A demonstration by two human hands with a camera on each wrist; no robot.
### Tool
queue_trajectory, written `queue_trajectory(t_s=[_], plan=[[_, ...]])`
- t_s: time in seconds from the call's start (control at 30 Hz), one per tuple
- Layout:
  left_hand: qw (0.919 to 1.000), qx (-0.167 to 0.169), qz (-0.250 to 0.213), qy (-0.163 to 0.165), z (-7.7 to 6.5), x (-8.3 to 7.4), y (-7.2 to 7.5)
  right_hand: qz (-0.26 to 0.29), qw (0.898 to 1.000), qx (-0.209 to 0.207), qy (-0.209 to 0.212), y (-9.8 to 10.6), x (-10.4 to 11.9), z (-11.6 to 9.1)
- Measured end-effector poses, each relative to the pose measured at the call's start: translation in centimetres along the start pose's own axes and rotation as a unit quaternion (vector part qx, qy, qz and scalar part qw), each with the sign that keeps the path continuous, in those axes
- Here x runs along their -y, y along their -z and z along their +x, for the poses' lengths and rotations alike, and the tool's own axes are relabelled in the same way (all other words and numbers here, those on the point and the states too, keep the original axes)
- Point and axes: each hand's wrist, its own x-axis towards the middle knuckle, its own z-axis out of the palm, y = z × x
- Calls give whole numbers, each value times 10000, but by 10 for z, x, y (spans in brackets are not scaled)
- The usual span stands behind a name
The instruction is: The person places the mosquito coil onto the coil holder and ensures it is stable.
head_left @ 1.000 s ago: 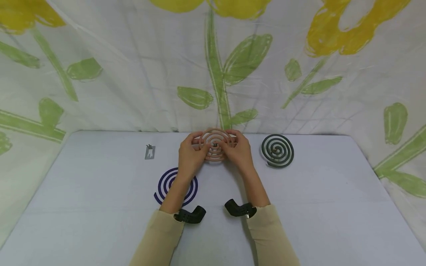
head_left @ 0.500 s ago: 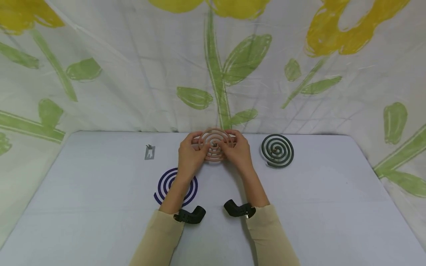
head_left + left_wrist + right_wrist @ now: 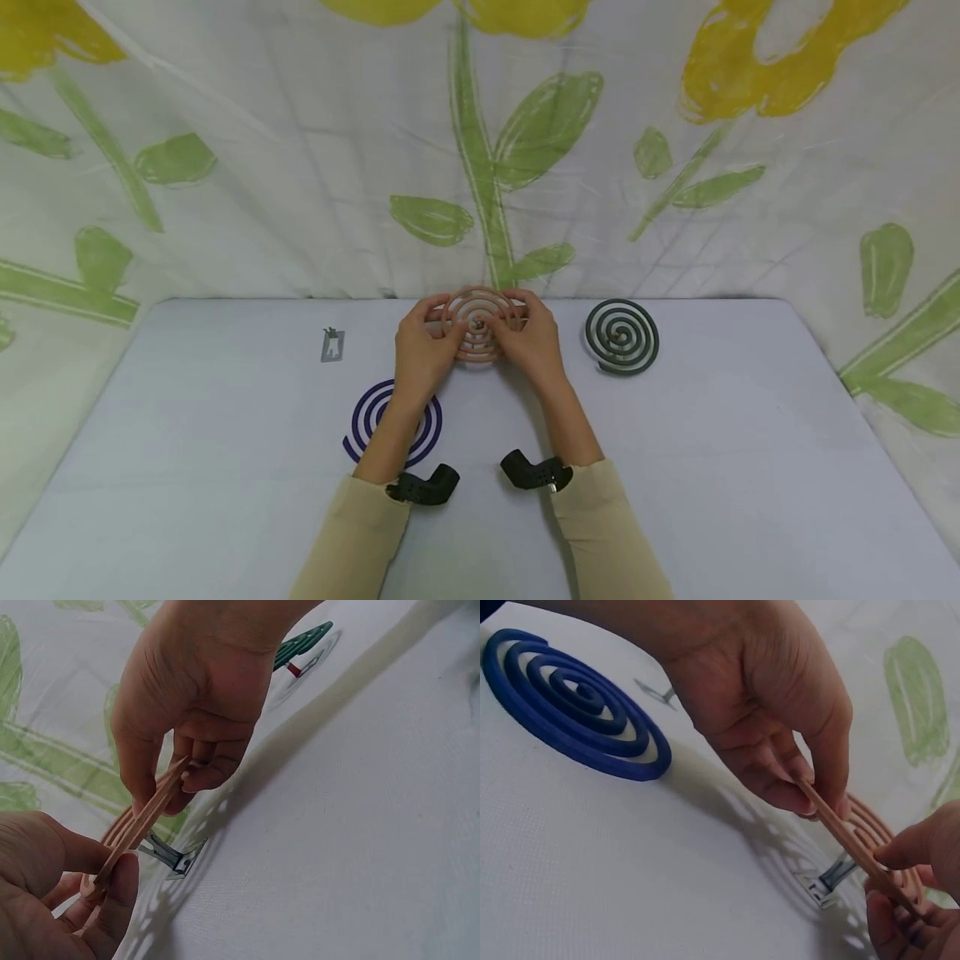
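Tbl (image 3: pixel 712 483), L hand (image 3: pixel 423 346) + R hand (image 3: pixel 531 337) pinching pink coil (image 3: pixel 145 819), stand (image 3: pixel 835 874) clearest in wrist views

White worktop (image 3: pixel 712 500) with rounded back corners. A blue coil (image 3: pixel 589 693) lies flat on it, left of centre. Toward the back left sits a small metal stand (image 3: pixel 327 346). Near the middle of the back edge is a second stand (image 3: pixel 178 859), its prong rising from a flat base. Farther right, a reddish support (image 3: pixel 294 670) raises a green coil (image 3: pixel 618 336).

In the head view, everything has slid slightly left.
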Motion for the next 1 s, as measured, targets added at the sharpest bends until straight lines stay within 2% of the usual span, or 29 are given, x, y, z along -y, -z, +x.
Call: queue_trajectory(t_s=[1.0], plan=[[9999,1,62,79,1,1,-2,7,9999,-129,36,-3,1,-1]])
